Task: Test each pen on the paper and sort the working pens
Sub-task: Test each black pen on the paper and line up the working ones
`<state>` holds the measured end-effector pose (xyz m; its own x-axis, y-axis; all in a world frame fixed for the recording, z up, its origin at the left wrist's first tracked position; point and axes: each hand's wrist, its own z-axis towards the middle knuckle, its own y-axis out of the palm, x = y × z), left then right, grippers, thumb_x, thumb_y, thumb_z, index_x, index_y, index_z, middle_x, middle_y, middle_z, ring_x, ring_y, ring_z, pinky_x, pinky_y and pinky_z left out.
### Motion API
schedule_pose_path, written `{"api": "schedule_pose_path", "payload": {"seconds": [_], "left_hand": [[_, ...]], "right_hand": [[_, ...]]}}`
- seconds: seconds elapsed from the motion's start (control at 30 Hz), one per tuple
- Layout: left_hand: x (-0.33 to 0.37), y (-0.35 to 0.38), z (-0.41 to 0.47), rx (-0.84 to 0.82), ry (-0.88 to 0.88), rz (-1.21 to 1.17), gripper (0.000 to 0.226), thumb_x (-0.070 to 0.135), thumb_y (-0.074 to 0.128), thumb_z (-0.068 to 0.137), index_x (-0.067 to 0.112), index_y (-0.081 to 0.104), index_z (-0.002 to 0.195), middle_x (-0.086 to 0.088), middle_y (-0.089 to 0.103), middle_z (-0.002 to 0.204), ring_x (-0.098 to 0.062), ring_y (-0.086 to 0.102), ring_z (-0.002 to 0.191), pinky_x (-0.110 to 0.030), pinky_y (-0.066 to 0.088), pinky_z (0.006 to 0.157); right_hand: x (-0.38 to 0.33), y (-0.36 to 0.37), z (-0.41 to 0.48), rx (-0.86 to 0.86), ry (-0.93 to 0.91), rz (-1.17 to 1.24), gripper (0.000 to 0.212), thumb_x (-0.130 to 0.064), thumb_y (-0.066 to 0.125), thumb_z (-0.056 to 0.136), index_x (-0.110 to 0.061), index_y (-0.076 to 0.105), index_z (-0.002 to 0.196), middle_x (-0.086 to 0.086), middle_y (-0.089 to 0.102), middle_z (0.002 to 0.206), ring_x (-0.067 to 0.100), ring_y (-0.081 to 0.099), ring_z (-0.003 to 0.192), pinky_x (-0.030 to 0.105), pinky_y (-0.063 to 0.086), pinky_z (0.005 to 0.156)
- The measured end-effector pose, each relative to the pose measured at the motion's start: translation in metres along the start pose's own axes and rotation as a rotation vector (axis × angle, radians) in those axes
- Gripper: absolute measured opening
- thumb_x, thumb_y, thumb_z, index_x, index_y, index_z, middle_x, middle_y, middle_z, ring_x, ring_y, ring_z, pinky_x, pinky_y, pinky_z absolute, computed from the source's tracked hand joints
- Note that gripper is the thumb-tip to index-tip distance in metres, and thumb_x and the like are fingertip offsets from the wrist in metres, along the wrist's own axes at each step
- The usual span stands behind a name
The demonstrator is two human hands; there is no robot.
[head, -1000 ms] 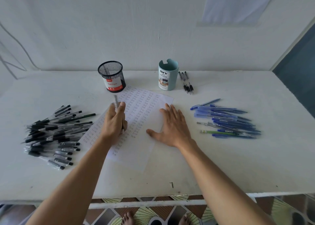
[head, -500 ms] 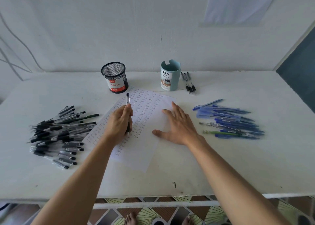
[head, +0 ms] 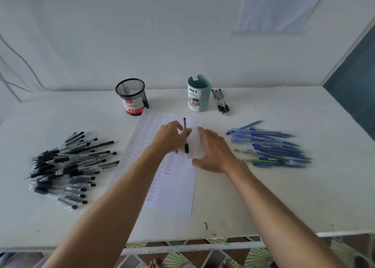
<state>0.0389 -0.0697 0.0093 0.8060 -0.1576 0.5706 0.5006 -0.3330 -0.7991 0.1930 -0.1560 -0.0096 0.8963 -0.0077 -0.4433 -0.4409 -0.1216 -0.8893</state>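
Left grip (head: 169, 139) is clasping a black pen (head: 184, 124) between thumb and fingers, over the upper part of the paper (head: 172, 186); whether the pen is touching the sheet I cannot tell. At the far left of the table (head: 284, 196) a heap of black pens (head: 67, 166) is lying, its nearest ends reaching close to the sheet's left edge. A black mesh cup (head: 132, 95) is standing at the sheet's far left corner. The paper, carrying columns of small handwritten words, is lying in the middle. Right grip (head: 215, 152) is released, resting flat with fingers straight on the sheet's right edge. Behind it a teal desk organizer (head: 198, 97) is standing upright, three black pens (head: 222, 103) lying just beside it. A pile of blue pens (head: 269, 146) is lying at the right.
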Motion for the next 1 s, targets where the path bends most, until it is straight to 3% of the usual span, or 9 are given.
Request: {"api": "schedule_pose_path", "payload": {"seconds": [0.1, 0.17, 0.23, 0.27, 0.33, 0.43, 0.7, 0.83, 1.0], "left_hand": [[-0.004, -0.001, 0.006, 0.103, -0.016, -0.052, 0.028, 0.039, 0.047, 0.102, 0.017, 0.061, 0.111, -0.006, 0.071, 0.084, -0.015, 0.064, 0.056, -0.027, 0.046, 0.055], [-0.016, 0.0, 0.009, 0.256, -0.003, 0.002, 0.024, 0.027, 0.046, 0.101, 0.017, 0.064, 0.113, -0.006, 0.071, 0.09, -0.019, 0.063, 0.073, -0.028, 0.045, 0.059], [-0.028, 0.004, 0.011, 0.332, 0.042, 0.122, 0.03, 0.029, 0.046, 0.101, 0.021, 0.061, 0.126, -0.007, 0.066, 0.121, -0.027, 0.056, 0.113, -0.038, 0.048, 0.087], [-0.033, 0.006, 0.011, 0.305, 0.057, 0.21, 0.038, 0.035, 0.044, 0.102, 0.025, 0.054, 0.137, -0.006, 0.055, 0.14, -0.029, 0.043, 0.133, -0.045, 0.038, 0.104], [-0.042, 0.011, 0.011, 0.184, 0.057, 0.341, 0.052, 0.047, 0.031, 0.105, 0.031, 0.031, 0.154, -0.004, 0.026, 0.163, -0.029, 0.013, 0.151, -0.049, 0.012, 0.12], [-0.048, 0.014, 0.012, 0.097, 0.048, 0.392, 0.06, 0.053, 0.018, 0.104, 0.034, 0.01, 0.16, -0.002, 0.004, 0.168, -0.026, -0.003, 0.155, -0.049, -0.001, 0.124], [-0.047, 0.014, 0.012, 0.129, 0.052, 0.403, 0.06, 0.054, 0.018, 0.104, 0.035, 0.011, 0.159, -0.001, 0.005, 0.168, -0.025, -0.001, 0.155, -0.049, -0.001, 0.124], [-0.049, 0.016, 0.013, 0.137, 0.06, 0.407, 0.06, 0.054, 0.019, 0.103, 0.035, 0.012, 0.159, -0.001, 0.007, 0.168, -0.026, 0.0, 0.155, -0.05, 0.0, 0.124], [-0.049, 0.017, 0.013, 0.152, 0.062, 0.403, 0.06, 0.055, 0.02, 0.103, 0.035, 0.013, 0.159, 0.0, 0.008, 0.168, -0.026, 0.001, 0.155, -0.05, 0.001, 0.124]], "right_hand": [[0.001, -0.005, 0.001, 0.016, 0.042, 0.129, 0.087, -0.037, 0.064, 0.086, -0.011, 0.019, 0.156, 0.007, 0.027, 0.16, 0.024, 0.024, 0.147, 0.037, 0.022, 0.118], [-0.001, -0.005, 0.005, 0.067, 0.094, 0.234, 0.071, -0.035, 0.059, 0.09, -0.013, 0.03, 0.15, 0.005, 0.038, 0.154, 0.023, 0.033, 0.141, 0.036, 0.028, 0.114], [-0.006, -0.001, 0.014, 0.151, 0.142, 0.234, 0.057, -0.037, 0.057, 0.094, -0.014, 0.04, 0.143, 0.003, 0.048, 0.146, 0.023, 0.04, 0.135, 0.035, 0.032, 0.109], [-0.009, 0.001, 0.019, 0.203, 0.16, 0.199, 0.054, -0.041, 0.057, 0.095, -0.013, 0.044, 0.139, 0.003, 0.052, 0.141, 0.024, 0.043, 0.131, 0.035, 0.034, 0.107], [-0.013, 0.005, 0.027, 0.284, 0.185, 0.13, 0.054, -0.051, 0.057, 0.094, -0.013, 0.048, 0.132, 0.005, 0.057, 0.132, 0.028, 0.047, 0.124, 0.038, 0.037, 0.1], [-0.02, 0.008, 0.035, 0.312, 0.22, 0.019, 0.056, -0.053, 0.062, 0.089, -0.013, 0.05, 0.126, 0.006, 0.056, 0.126, 0.03, 0.047, 0.119, 0.039, 0.037, 0.096], [-0.023, -0.003, 0.04, 0.32, 0.328, 0.076, 0.016, -0.031, 0.061, 0.084, -0.023, 0.07, 0.095, -0.003, 0.071, 0.099, 0.023, 0.061, 0.098, 0.031, 0.05, 0.08], [-0.009, -0.018, 0.034, 0.516, 0.342, 0.35, 0.014, -0.03, 0.066, 0.086, -0.021, 0.073, 0.094, -0.007, 0.073, 0.086, 0.013, 0.061, 0.075, 0.024, 0.043, 0.066], [0.025, -0.041, 0.042, 0.76, 0.35, 0.408, 0.019, -0.018, 0.066, 0.087, -0.013, 0.077, 0.102, 0.003, 0.075, 0.095, 0.022, 0.067, 0.09, 0.028, 0.047, 0.079]]}}
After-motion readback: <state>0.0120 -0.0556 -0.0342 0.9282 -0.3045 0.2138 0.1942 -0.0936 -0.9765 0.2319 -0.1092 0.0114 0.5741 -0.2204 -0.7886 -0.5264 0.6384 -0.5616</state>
